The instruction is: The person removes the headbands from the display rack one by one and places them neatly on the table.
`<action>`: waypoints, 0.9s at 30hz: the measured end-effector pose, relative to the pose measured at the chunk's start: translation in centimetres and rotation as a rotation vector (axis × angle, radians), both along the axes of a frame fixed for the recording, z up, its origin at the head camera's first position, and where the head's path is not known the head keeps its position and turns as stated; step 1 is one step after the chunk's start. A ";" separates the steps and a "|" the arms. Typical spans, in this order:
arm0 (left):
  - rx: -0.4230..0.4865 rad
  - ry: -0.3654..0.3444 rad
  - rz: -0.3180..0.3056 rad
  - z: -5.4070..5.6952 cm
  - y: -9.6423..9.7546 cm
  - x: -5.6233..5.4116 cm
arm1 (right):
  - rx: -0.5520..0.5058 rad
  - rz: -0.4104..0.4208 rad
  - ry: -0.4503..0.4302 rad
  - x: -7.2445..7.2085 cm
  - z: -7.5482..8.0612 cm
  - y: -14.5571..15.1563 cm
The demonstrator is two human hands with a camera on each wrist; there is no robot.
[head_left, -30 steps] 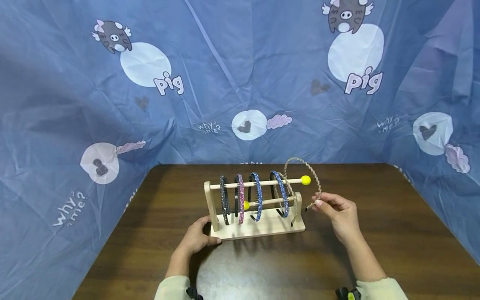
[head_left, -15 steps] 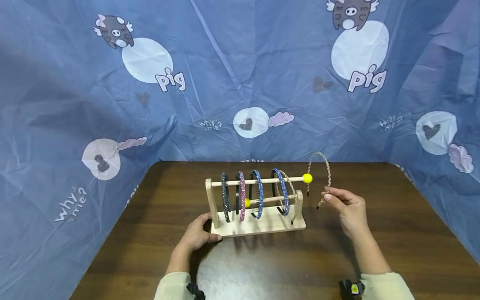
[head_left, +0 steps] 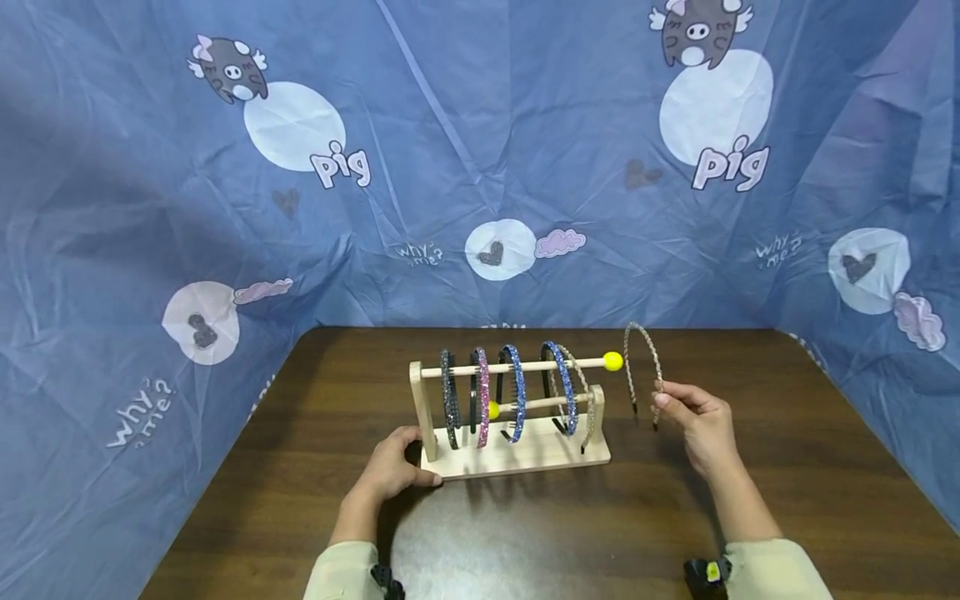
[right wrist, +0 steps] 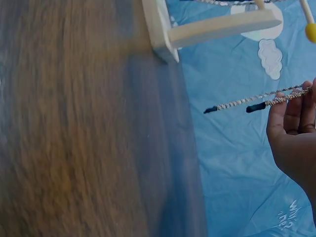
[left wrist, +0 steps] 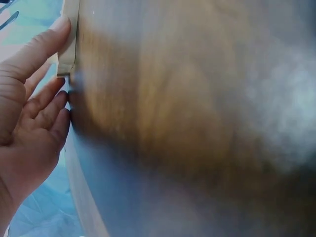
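My right hand (head_left: pixel 701 425) pinches a thin braided beige headband (head_left: pixel 657 368) by one leg, holding it upright just right of the yellow ball (head_left: pixel 612 362) that caps the upper bar of a wooden headband stand (head_left: pixel 525 450). In the right wrist view, both black tips of the headband (right wrist: pixel 242 101) point away from the fingers. My left hand (head_left: pixel 388 471) grips the left end of the stand's base, thumb on the front edge; the left wrist view shows the thumb on the base (left wrist: pixel 70 47) and the other fingers beyond it.
On the upper bar hang a black glitter headband (head_left: pixel 451 404), a pink one (head_left: pixel 483 404), two blue ones (head_left: pixel 517 400), and another braided headband (head_left: pixel 581 377) by the right post (head_left: pixel 596 404). A lower bar ends in a yellow ball (head_left: pixel 493 410). Blue printed cloth (head_left: pixel 420 292) surrounds the brown table (head_left: pixel 315 400).
My right hand has moved right with the braided headband, from overlapping the bar's end to beyond the yellow ball, and lowered it slightly. My left hand stays on the base.
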State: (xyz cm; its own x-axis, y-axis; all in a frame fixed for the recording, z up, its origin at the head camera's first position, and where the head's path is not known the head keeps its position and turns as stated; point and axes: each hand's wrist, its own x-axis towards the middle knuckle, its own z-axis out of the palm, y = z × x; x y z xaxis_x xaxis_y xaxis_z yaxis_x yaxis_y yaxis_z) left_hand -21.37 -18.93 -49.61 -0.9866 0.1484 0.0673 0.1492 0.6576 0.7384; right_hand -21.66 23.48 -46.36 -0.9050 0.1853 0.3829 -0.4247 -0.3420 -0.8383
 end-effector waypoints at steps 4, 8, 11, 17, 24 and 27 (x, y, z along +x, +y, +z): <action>-0.004 -0.001 -0.003 -0.1 -0.2 -0.2 | 0.093 -0.048 -0.079 -0.5 -0.3 0.4; -0.015 0.010 -0.004 -0.1 -0.3 -0.5 | 0.197 -0.075 -0.131 -1.2 -0.7 0.9; -0.023 0.009 -0.010 0.0 -0.3 -0.5 | 0.258 -0.067 -0.139 -1.8 -1.0 1.2; -0.024 -0.008 -0.004 0.2 -0.3 -0.4 | 0.393 -0.016 -0.175 -3.5 -1.5 1.5; -0.039 -0.021 -0.006 0.3 -0.2 -0.3 | 0.492 0.006 -0.254 -4.8 -1.7 1.6; -0.040 -0.028 -0.004 0.2 -0.3 -0.3 | 0.525 0.016 -0.293 -5.2 -1.8 1.7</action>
State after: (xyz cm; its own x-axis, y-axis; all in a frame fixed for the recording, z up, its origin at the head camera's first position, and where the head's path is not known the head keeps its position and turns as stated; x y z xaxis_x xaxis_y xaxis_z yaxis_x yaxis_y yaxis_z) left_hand -21.66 -19.20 -49.41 -0.9874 0.1548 0.0340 0.1322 0.6858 0.7157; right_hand -26.84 25.13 -48.20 -0.9879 0.0245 0.1533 -0.1483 0.1449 -0.9783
